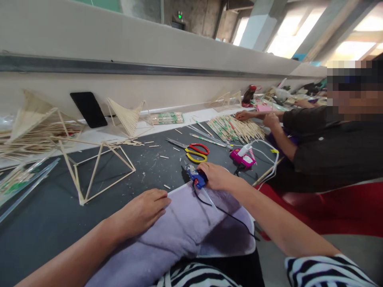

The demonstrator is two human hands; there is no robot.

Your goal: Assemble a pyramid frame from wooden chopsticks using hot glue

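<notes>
My right hand [214, 175] is closed around a blue hot glue gun [199, 179] at the table's front edge. A clear glue stick [209, 198] and a black cord trail from the gun over a lilac cloth [170, 231] on my lap. My left hand [149, 209] lies palm down at the edge with its fingers stretched out, holding nothing. Beyond it stands a frame of thin wooden sticks [93, 171]. Scissors [191, 150] with red and yellow handles lie with parted blades behind the glue gun.
A magenta power strip [242, 158] with white cables sits right of the glue gun. Many wrapped chopsticks [233, 127] are spread behind it. A co-worker's hand [243, 115] reaches over them. Stick models and a black phone [88, 109] stand along the wall.
</notes>
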